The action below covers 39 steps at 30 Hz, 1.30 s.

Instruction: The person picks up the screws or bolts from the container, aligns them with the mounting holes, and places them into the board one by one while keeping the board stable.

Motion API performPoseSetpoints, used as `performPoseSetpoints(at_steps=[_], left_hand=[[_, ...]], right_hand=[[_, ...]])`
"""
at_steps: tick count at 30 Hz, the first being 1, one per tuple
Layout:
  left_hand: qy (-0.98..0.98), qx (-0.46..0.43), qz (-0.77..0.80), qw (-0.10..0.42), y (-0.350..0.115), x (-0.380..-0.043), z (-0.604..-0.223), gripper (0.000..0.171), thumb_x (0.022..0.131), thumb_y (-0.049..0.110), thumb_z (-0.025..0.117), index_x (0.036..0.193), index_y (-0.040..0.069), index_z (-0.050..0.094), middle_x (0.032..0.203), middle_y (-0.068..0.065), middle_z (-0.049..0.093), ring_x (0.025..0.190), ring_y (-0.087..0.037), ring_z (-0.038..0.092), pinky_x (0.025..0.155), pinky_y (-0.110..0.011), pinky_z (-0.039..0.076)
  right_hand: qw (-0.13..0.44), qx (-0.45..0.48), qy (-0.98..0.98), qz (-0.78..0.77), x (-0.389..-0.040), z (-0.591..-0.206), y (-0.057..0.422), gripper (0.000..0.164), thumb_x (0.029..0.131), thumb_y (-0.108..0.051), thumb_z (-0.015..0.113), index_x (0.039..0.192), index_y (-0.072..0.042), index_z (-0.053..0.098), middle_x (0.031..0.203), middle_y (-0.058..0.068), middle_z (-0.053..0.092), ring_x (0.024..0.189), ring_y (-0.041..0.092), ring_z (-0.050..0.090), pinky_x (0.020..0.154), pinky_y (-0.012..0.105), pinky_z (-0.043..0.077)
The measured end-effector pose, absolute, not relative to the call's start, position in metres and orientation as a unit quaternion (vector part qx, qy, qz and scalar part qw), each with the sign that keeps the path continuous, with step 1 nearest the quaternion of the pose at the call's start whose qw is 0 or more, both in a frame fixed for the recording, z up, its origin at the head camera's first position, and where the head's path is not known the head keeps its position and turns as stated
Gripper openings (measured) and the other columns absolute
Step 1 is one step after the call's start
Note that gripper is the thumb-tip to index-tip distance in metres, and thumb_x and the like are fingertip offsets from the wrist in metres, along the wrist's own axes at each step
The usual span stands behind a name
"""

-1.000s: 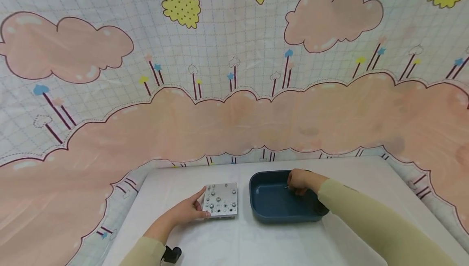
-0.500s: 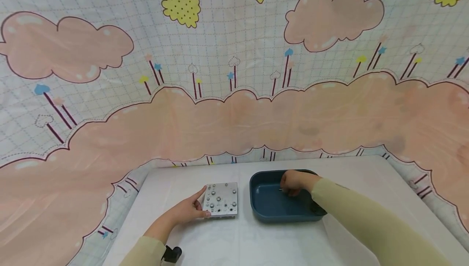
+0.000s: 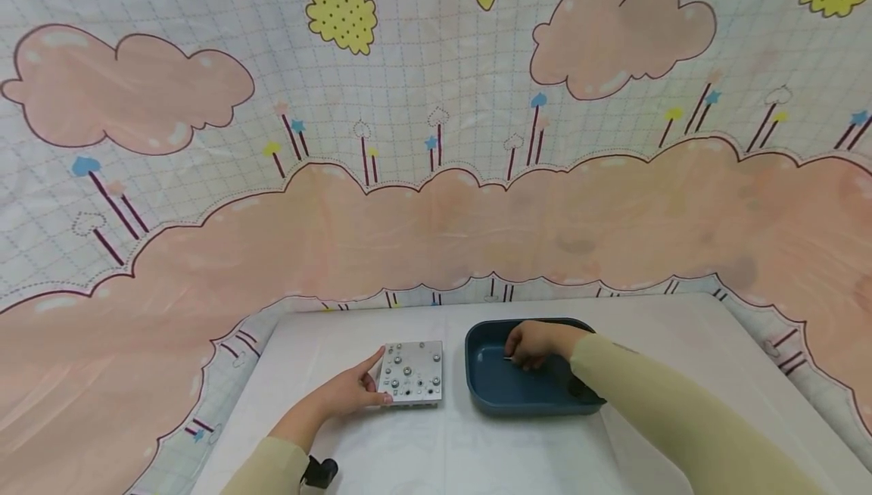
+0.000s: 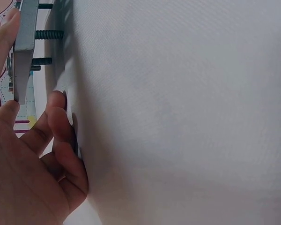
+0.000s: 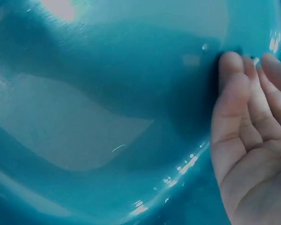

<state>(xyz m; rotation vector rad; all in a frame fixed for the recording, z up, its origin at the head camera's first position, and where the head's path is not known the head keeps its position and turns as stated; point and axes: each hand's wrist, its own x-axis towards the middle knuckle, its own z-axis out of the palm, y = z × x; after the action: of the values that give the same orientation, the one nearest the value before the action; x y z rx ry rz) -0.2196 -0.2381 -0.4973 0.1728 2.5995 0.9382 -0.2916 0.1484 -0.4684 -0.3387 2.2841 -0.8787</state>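
Observation:
A square metal plate (image 3: 412, 371) stands at the table's middle left, with several round screw heads on its top face. Threaded screw shanks (image 4: 48, 34) stick out below it in the left wrist view. My left hand (image 3: 347, 393) grips the plate's left side between thumb and index finger; the other fingers curl beneath, near the cloth. Inside a dark blue tray (image 3: 490, 389), my right hand (image 3: 534, 344) pinches a small thin silver piece (image 3: 508, 359). Only a bright tip (image 5: 255, 61) of that piece shows in the right wrist view; the fingers hide the remainder.
A white cloth (image 3: 381, 449) covers the table. Behind it hangs a printed curtain (image 3: 436, 238) with clouds and stars. The tray's raised rim (image 3: 538, 409) surrounds the right hand. A black wrist device (image 3: 320, 472) sits at the left cuff.
My right hand has slid leftward inside the tray, carrying the small silver piece along. The left hand and the plate have stayed in place.

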Motion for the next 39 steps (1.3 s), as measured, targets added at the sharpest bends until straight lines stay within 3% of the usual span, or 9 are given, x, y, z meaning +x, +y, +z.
performPoseSetpoints(at_steps=[5,14,26,39], left_hand=[[0.921,0.063,0.335,0.186,-0.238,-0.22,-0.498,0.103,0.076,0.039,0.085,0.159,0.02,0.025,0.086,-0.002,0.055,0.077,-0.017,0.05,0.071,-0.035,0.039],[0.921,0.061,0.336,0.186,-0.237,-0.218,-0.498,0.103,0.076,0.04,0.085,0.159,0.022,0.025,0.086,-0.001,0.055,0.077,-0.017,0.049,0.071,-0.035,0.039],[0.919,0.064,0.339,0.192,-0.239,-0.219,-0.502,0.104,0.076,0.039,0.085,0.159,0.021,0.025,0.087,-0.001,0.055,0.078,-0.017,0.05,0.072,-0.035,0.039],[0.919,0.063,0.336,0.195,-0.241,-0.221,-0.5,0.104,0.077,0.04,0.085,0.159,0.021,0.024,0.087,-0.001,0.055,0.078,-0.017,0.05,0.072,-0.034,0.039]], right_hand=[[0.337,-0.146,0.874,-0.318,-0.293,-0.47,0.15,0.019,0.089,-0.002,0.07,0.108,-0.004,0.068,0.087,0.004,0.067,0.076,0.018,0.065,0.071,0.036,0.054],[0.305,-0.17,0.892,-0.287,-0.298,-0.478,0.151,0.014,0.085,-0.004,0.076,0.095,-0.008,0.067,0.075,0.003,0.065,0.066,0.017,0.063,0.062,0.033,0.051],[0.297,-0.187,0.892,-0.285,-0.295,-0.483,0.149,0.012,0.085,-0.002,0.075,0.085,-0.009,0.065,0.068,0.003,0.063,0.058,0.014,0.056,0.056,0.028,0.044],[0.306,-0.212,0.872,-0.318,-0.299,-0.483,0.148,0.006,0.086,-0.001,0.068,0.09,-0.006,0.067,0.07,0.003,0.063,0.059,0.015,0.057,0.056,0.029,0.047]])
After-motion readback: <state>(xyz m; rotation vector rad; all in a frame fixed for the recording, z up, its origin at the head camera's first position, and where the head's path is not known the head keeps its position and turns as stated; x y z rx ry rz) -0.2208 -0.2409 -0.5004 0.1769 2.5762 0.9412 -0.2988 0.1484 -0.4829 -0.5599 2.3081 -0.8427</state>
